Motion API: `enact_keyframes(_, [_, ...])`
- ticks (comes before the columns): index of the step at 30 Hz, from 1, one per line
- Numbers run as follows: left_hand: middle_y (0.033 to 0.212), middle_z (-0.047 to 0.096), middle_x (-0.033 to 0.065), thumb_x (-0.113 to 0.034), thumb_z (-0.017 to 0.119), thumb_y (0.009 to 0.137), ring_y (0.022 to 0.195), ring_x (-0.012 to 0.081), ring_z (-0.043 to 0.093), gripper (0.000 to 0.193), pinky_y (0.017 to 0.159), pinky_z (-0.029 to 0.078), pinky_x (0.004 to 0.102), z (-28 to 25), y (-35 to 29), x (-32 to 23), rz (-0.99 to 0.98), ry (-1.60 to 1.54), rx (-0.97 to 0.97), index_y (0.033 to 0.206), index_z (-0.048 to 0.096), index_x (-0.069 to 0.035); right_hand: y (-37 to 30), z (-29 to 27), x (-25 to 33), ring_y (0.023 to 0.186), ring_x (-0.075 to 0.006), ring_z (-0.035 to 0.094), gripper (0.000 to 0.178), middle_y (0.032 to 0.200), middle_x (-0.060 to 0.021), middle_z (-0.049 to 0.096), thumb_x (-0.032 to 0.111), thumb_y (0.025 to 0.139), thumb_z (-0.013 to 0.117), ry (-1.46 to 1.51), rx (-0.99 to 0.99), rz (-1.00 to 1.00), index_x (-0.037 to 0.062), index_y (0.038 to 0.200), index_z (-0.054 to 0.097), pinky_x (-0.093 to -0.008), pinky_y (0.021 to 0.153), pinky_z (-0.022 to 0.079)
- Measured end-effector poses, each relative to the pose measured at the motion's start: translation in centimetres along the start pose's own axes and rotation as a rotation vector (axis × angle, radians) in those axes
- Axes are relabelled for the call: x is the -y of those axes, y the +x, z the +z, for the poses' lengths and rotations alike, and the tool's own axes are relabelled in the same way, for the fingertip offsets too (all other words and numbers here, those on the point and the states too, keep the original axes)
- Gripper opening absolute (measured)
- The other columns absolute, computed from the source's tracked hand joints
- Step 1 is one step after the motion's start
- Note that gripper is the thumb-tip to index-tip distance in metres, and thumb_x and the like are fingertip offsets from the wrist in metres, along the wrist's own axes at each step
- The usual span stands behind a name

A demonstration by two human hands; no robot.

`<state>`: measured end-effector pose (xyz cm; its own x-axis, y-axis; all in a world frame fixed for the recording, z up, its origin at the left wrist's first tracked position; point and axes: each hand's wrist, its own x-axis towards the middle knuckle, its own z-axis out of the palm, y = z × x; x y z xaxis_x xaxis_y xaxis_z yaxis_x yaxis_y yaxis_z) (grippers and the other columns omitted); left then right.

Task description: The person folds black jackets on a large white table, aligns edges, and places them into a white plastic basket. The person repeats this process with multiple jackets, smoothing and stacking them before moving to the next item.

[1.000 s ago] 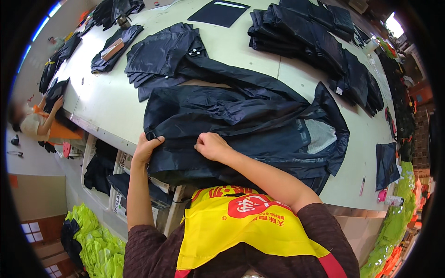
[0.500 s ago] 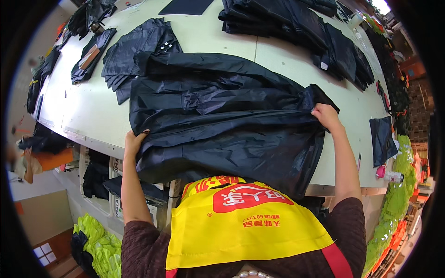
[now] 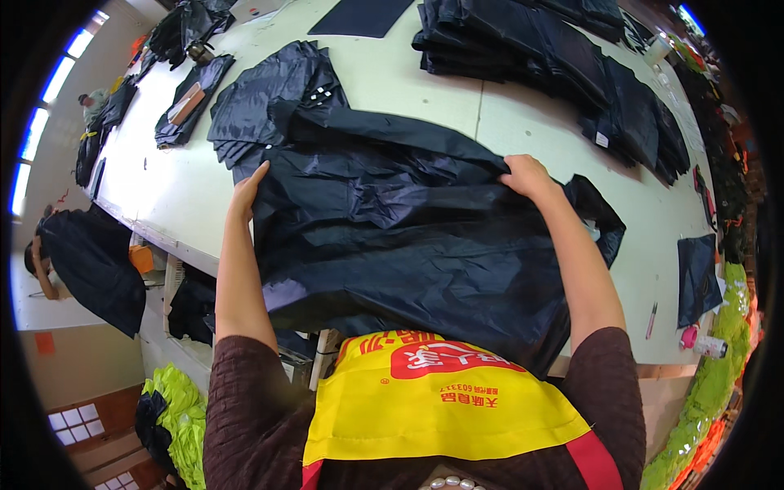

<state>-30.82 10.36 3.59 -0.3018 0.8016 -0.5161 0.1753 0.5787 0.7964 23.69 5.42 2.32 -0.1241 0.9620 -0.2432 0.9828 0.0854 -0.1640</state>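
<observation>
A large dark navy garment [image 3: 425, 253] of thin, slightly shiny fabric lies spread and wrinkled on the pale table [image 3: 400, 86]. A gathered patch shows near its middle, and its near part hangs over the table edge against my yellow apron [image 3: 408, 429]. At the garment's left edge, my left hand [image 3: 247, 192] is closed on the fabric, thumb up. My right hand [image 3: 529, 175] pinches the garment's far edge on the right, the fingertips partly hidden. Beyond my right forearm, a loose dark end of the cloth is bunched on the table.
A stack of folded dark pieces [image 3: 273, 90] lies just beyond the garment. Bigger folded stacks [image 3: 531, 61] fill the far right. A pen [image 3: 652, 320], a dark pouch-like piece [image 3: 698, 279] and a pink-capped bottle [image 3: 704, 343] are at right. Another person [image 3: 42, 265] handles dark cloth at far left.
Both hands have moved away from me along the garment. My right hand has also shifted left, from the right end to the far edge. The cloth between them lies flatter.
</observation>
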Motion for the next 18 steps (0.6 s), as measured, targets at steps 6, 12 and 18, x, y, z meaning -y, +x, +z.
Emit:
enact_keyframes(6, [0.091, 0.065, 0.0060, -0.028, 0.068, 0.080, 0.087, 0.0181, 0.058, 0.029, 0.081, 0.044, 0.0313, -2.3, 10.1, -3.4, 0.554, 0.166, -0.033, 0.095, 0.067, -0.004, 4.2, -10.4, -3.7, 0.049, -0.0153, 0.059, 0.020, 0.066, -0.0082, 0.063, 0.024, 0.083, 0.061, 0.537, 0.428, 0.131, 0.0047, 0.088, 0.061, -0.0286, 0.042, 0.045])
enact_keyframes(12, [0.095, 0.065, 0.0111, -0.032, 0.072, 0.076, 0.092, 0.0201, 0.059, 0.040, 0.084, 0.044, 0.0282, -1.5, 17.2, -9.4, 0.433, -0.230, -0.492, 0.097, 0.067, 0.001, 11.4, -8.0, -9.6, 0.098, -0.0318, 0.061, 0.035, 0.097, -0.0194, 0.064, 0.029, 0.081, 0.062, 0.271, -0.607, 0.087, 0.0040, 0.105, 0.063, -0.0406, 0.085, 0.046])
enact_keyframes(18, [0.111, 0.058, 0.0220, -0.028, 0.063, 0.082, 0.104, 0.0322, 0.056, 0.045, 0.090, 0.043, 0.0365, 6.8, 12.4, -6.9, 0.934, 0.391, -0.702, 0.112, 0.055, 0.005, 5.3, -5.4, -7.5, 0.113, -0.0327, 0.052, 0.040, 0.121, -0.0200, 0.054, 0.020, 0.083, 0.057, 0.482, -0.578, -0.071, -0.0010, 0.116, 0.054, -0.0366, 0.096, 0.040])
